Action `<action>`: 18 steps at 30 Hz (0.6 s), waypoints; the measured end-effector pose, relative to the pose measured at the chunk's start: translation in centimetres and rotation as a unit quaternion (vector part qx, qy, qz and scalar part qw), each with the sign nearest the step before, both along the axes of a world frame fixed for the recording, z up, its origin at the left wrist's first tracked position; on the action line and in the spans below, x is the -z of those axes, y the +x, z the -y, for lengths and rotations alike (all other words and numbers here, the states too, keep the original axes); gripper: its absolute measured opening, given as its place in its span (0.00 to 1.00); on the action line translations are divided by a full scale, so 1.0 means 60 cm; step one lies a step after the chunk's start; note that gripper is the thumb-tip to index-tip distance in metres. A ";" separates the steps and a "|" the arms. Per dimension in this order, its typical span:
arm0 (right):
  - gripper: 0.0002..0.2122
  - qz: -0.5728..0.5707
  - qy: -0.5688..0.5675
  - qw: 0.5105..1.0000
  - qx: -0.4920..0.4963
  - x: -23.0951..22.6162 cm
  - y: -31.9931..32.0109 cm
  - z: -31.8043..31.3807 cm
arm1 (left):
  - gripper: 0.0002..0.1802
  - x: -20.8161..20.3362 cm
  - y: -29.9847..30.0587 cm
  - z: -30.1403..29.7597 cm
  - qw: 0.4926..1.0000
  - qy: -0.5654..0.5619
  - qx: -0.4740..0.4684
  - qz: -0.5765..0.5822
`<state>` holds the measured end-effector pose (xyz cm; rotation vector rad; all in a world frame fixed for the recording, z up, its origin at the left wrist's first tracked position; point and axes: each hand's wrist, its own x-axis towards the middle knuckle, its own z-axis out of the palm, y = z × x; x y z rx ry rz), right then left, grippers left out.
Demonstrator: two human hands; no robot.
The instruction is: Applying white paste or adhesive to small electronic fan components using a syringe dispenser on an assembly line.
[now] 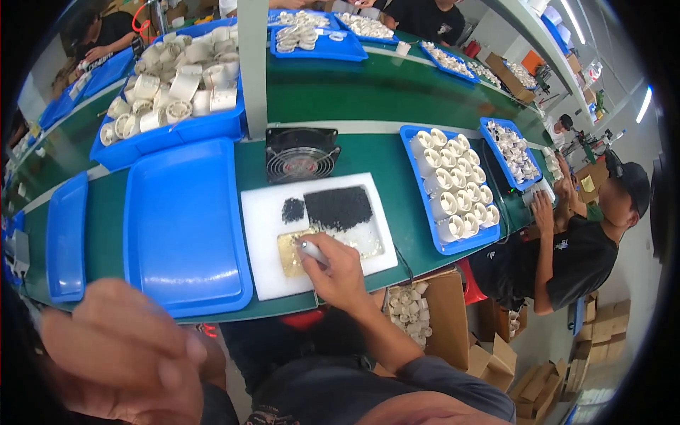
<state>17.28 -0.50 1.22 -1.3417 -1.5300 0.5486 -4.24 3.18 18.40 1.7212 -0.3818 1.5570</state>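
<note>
My right hand (336, 273) is closed around a grey, rounded tool handle (313, 252). Its lower end points at a yellowish flat pad (289, 253) in a white foam tray (262, 283); the tip is too small to make out. Small black pieces, perhaps screws, form a large heap (340, 207) and a smaller pile (292, 210) in the tray's hollows. Close to the camera at lower left, my left hand (127, 347) is raised and blurred, its fingers curled; whatever they might hold is hidden.
A small black fan (302, 156) stands behind the foam. To the left lie a large blue tray (188, 227) and a blue bin heaped with white cylindrical parts (185, 83). At right, a blue tray (453, 248) holds rows of white cylinders. A co-worker (567, 248) sits beyond.
</note>
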 end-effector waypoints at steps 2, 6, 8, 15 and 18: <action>0.09 -0.004 -0.012 1.000 0.005 -0.006 0.004 -0.004 | 0.12 0.011 -0.003 0.000 0.999 -0.018 -0.049 0.005; 0.10 -0.062 0.013 0.998 0.004 0.004 0.011 -0.013 | 0.09 0.036 -0.017 0.013 0.986 -0.067 -0.156 -0.003; 0.17 -0.157 -0.013 0.987 -0.018 0.004 0.013 -0.011 | 0.07 0.047 -0.022 0.015 0.975 -0.078 -0.206 -0.006; 0.17 -0.274 -0.030 0.961 0.004 -0.016 0.034 -0.001 | 0.06 0.076 -0.010 0.009 0.917 -0.036 -0.397 0.008; 0.15 -0.258 -0.027 0.966 0.018 -0.007 0.063 -0.005 | 0.07 0.085 0.012 0.004 0.892 -0.027 -0.451 -0.004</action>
